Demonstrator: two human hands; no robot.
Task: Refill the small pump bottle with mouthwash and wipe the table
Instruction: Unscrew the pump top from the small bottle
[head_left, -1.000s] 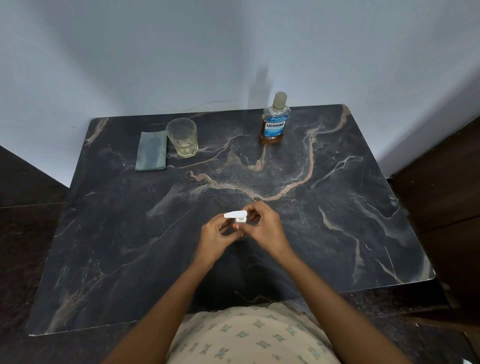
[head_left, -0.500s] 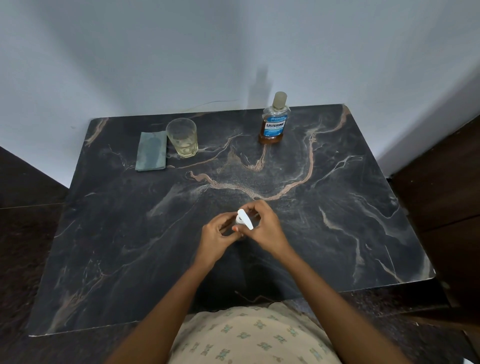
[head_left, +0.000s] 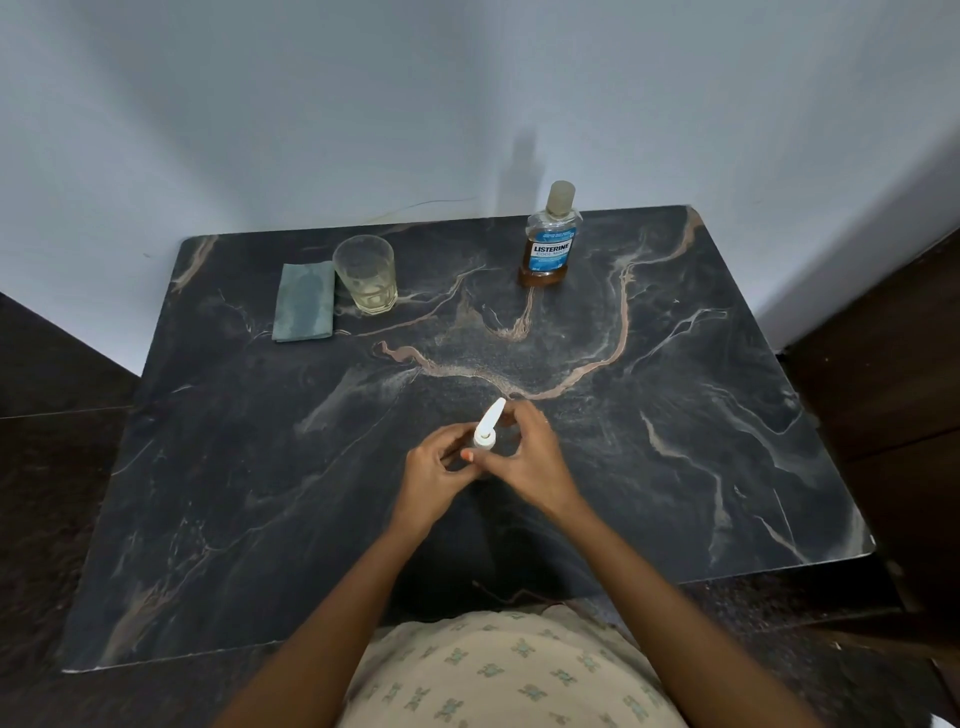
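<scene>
The small pump bottle stands near the middle of the dark marble table (head_left: 701, 415), and only its white pump head (head_left: 488, 425) shows, nozzle pointing away to the upper right. My left hand (head_left: 434, 473) grips the bottle body from the left. My right hand (head_left: 530, 457) curls its fingers round the pump collar from the right. The bottle body is hidden between my hands. A mouthwash bottle (head_left: 549, 244) with a blue label and amber liquid stands capped at the back. A folded grey-green cloth (head_left: 304, 301) lies at the back left.
A glass tumbler (head_left: 366, 274) with a little pale liquid stands beside the cloth. The table backs onto a pale wall. Dark wooden furniture (head_left: 893, 395) stands to the right of the table.
The pump nozzle has turned from pointing left, round to pointing away and right, while both hands stay on the bottle.
</scene>
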